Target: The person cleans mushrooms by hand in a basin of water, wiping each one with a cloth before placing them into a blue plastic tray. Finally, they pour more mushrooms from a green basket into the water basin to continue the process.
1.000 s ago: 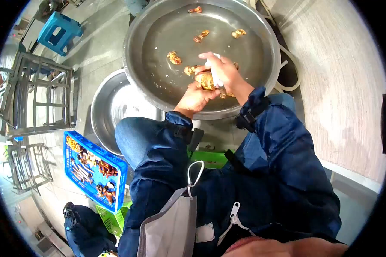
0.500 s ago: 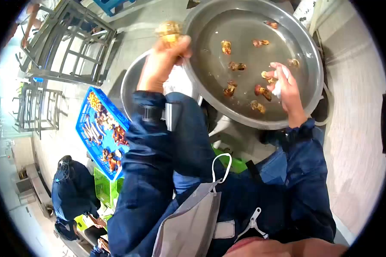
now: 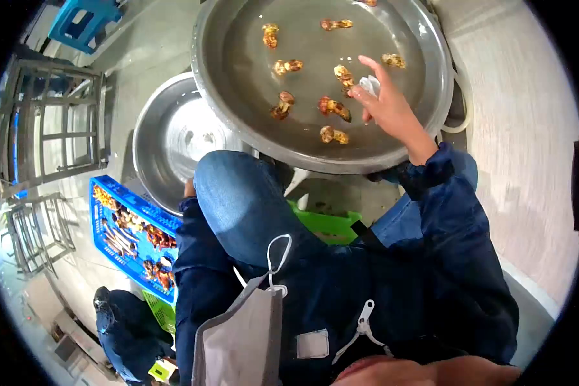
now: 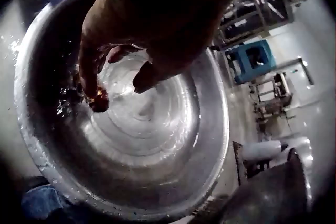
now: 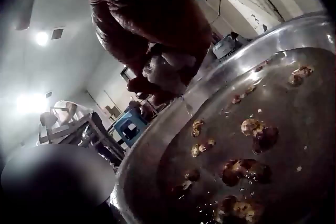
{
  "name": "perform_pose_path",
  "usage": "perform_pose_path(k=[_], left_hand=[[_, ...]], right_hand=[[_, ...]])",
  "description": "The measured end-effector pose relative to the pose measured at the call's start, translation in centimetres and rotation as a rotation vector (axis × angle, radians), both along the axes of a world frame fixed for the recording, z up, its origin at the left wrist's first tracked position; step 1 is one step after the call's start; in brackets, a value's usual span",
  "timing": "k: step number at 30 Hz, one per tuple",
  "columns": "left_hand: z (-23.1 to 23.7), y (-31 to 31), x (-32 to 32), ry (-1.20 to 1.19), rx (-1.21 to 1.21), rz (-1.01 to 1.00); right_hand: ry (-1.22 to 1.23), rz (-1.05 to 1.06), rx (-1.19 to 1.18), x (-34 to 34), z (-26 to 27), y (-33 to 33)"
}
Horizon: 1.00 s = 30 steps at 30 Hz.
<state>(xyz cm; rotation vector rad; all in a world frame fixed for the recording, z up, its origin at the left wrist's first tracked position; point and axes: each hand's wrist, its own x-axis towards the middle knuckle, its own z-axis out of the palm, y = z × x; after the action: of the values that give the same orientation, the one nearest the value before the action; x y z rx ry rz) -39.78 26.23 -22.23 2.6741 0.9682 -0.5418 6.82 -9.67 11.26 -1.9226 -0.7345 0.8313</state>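
Note:
Several brown and yellow mushrooms [image 3: 334, 108] float in the water of the large metal basin [image 3: 207, 83]. Over that basin, my right hand [image 3: 392, 114] grips a wad of wet white cloth [image 3: 370, 85] against its palm, index finger stretched out. Water drips off the cloth in the right wrist view. My left hand [image 4: 152, 29] reaches into the smaller metal basin [image 4: 210, 108], thumb and fingers spread apart. A brown mushroom [image 4: 98, 102] lies by its fingertips near the basin's wall. In the head view my knee hides most of this hand.
A blue crate [image 3: 109, 252] of sorted mushrooms stands at the left, near a crouching person [image 3: 128, 338]. Metal frames [image 3: 71, 122] and a blue stool [image 3: 83, 22] are farther off. A pale panel [image 3: 508, 128] flanks the right side; a hose [image 3: 462, 116] curves beside the large basin.
My left hand has carried a mushroom from the large basin leftward and down into the smaller basin, where its fingers have loosened. The right hand has stayed over the water with the cloth.

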Motion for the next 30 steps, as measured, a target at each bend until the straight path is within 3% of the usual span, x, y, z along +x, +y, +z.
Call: perform_pose_path(k=[2, 3, 4, 6, 8, 10, 12, 13, 15, 17, 21, 23, 25, 28, 30], left_hand=[[9.6, -0.5, 4.9, -0.570, -0.532, 0.772], [15.8, -1.3, 8.5, -0.829, -0.681, 0.940], [21.9, -1.8, 12.3, -0.946, -0.739, 0.893], [30.7, -3.1, 18.5, -1.002, -0.738, 0.666], [38.6, -7.7, 24.1, -0.835, -0.776, 0.439], [40.7, -11.3, 28.3, -0.582, -1.038, 0.280], [36.2, -14.8, 31.5, -0.379, -1.328, 0.351], [31.7, -15.9, 32.0, -0.433, -1.258, -0.118], [21.8, -18.0, 32.6, -0.289, -1.104, -0.278], [9.4, -18.1, 32.0, -0.266, -1.205, 0.077], [8.8, -20.1, 32.0, -0.440, -0.903, 0.080], [16.1, -22.9, 33.7, -0.338, -0.317, -0.310], [8.7, -21.9, 33.7, -0.508, -0.825, 0.121], [10.4, -23.5, 36.0, -0.485, -1.380, 1.114], [13.3, -23.7, 36.7, -0.568, -1.462, 1.251]], right_hand=[[-0.173, 0.013, 0.033, -0.2, 1.5, -0.3], [-0.283, 0.030, 0.085, 0.2, 1.6, -0.8], [-0.391, 0.045, 0.133, 0.3, 1.9, -1.5], [-0.387, 0.044, 0.129, 0.0, 3.4, -2.6], [-0.430, 0.038, 0.161, 0.4, 3.2, -3.2], [-0.381, 0.076, 0.104, 0.7, 2.9, -3.5], [-0.384, 0.089, 0.040, 1.1, 2.4, -3.6], [-0.465, 0.135, 0.113, 0.9, 2.5, -4.2], [-0.490, 0.118, 0.078, 1.4, 2.5, -4.7], [-0.505, 0.081, 0.109, 2.1, 1.5, -5.2], [-0.643, 0.081, 0.060, 2.7, 2.9, -6.8], [-0.629, 0.089, 0.006, 3.0, 3.1, -7.2], [-0.682, 0.050, 0.020, 3.4, 2.4, -7.5], [-0.654, -0.058, 0.012, 3.6, 1.7, -6.8], [-0.612, -0.088, 0.091, 3.6, 2.1, -6.1]])
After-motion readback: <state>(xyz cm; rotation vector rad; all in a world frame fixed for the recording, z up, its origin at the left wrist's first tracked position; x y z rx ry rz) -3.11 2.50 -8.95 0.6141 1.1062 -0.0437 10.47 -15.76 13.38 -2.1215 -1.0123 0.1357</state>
